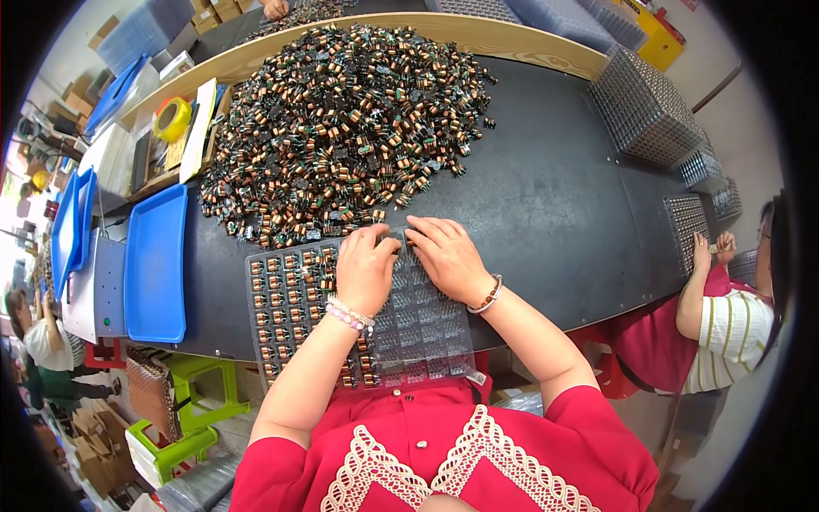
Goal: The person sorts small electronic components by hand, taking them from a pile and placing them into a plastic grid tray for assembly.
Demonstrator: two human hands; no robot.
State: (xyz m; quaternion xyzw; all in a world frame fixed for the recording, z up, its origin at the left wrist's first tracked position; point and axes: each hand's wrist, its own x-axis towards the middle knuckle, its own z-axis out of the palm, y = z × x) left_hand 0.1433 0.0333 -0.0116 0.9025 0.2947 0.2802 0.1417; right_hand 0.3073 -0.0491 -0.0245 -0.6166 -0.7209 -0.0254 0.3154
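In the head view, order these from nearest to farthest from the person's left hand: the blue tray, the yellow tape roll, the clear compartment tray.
1. Clear compartment tray: directly under the left hand.
2. Blue tray: to the left, at the table edge.
3. Yellow tape roll: far upper left, beyond the pile.

Open mat to the right, parts heaped far-left

Bare dark table mat (554,196) lay free right of the hands; the heap of copper-wound coils (341,119) blocked the far side, the blue plastic tray (156,264) the left.

Half-filled clear compartment tray (426,328) beside copper-coil heap (350,119)
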